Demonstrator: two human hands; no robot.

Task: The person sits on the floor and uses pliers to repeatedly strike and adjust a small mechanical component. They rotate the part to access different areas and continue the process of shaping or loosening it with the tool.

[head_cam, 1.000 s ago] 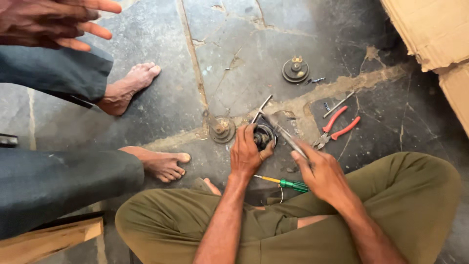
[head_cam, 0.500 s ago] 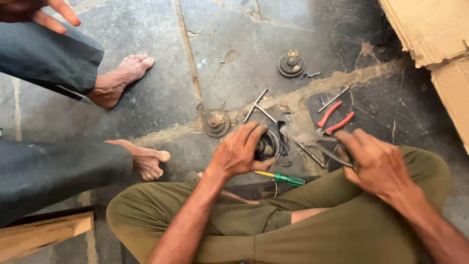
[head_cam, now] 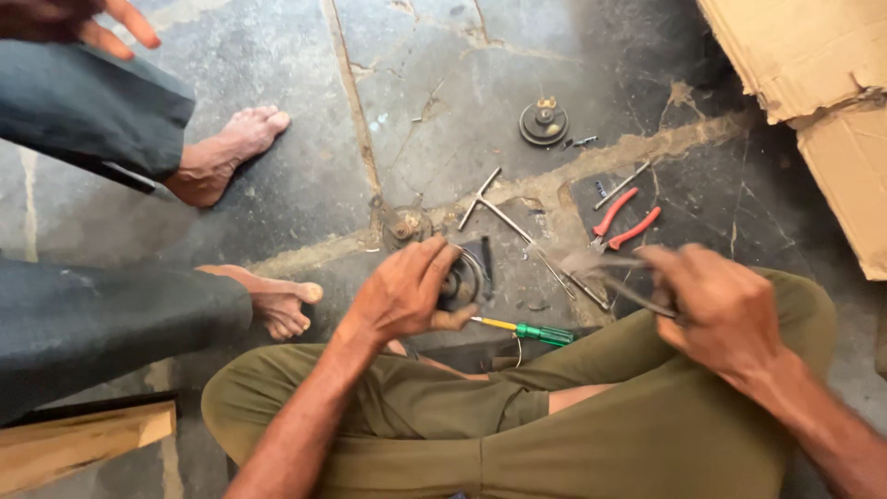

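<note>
Here, left hand (head_cam: 402, 296) fingers around round metal part (head_cam: 459, 280) — right hand (head_cam: 716, 305) gripping pliers (head_cam: 617, 280)

Left hand (head_cam: 407, 296) grips round metal part (head_cam: 459, 280) on stone floor (head_cam: 277, 185). Right hand (head_cam: 716, 310) holds thin metal tool (head_cam: 610, 277). Green screwdriver (head_cam: 528, 330), red pliers (head_cam: 626, 220) lie nearby.

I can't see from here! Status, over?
Left hand grips round metal part on floor. Right hand holds grey pliers. Green screwdriver, red pliers lie nearby.
</note>
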